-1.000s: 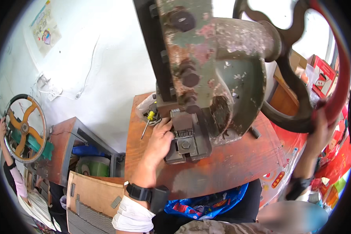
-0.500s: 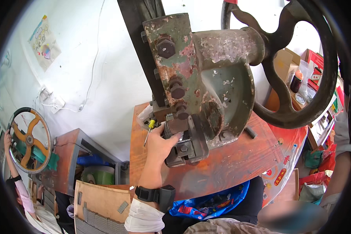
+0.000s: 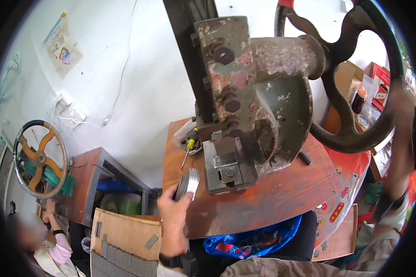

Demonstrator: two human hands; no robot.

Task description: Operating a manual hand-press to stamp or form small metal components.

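Observation:
A stack of thin grey ridged metal strips (image 3: 187, 184) is held in my left hand (image 3: 173, 210), fingers closed around its lower part. The hand is over the left side of the wooden table, apart from the bolted steel die block (image 3: 229, 173). That block sits under the ram of a worn green hand press (image 3: 231, 69). At the far right my right hand (image 3: 400, 104) overlaps the rim of the press's big dark handwheel (image 3: 339, 111). Motion smears its fingers, so its grip is unclear.
A yellow-handled screwdriver (image 3: 188, 150) leans by a plastic tub (image 3: 185, 134) on the table (image 3: 263, 203). A blue bag (image 3: 254, 237) hangs open below its near edge. At left are a wooden board (image 3: 125, 226) with rows of strips, another handwheel (image 3: 40, 159) and another person (image 3: 55, 254).
My left hand has drawn back from the die block with the stack. My right arm has come inward to the handwheel's rim. The other person's hand has dropped below their wheel.

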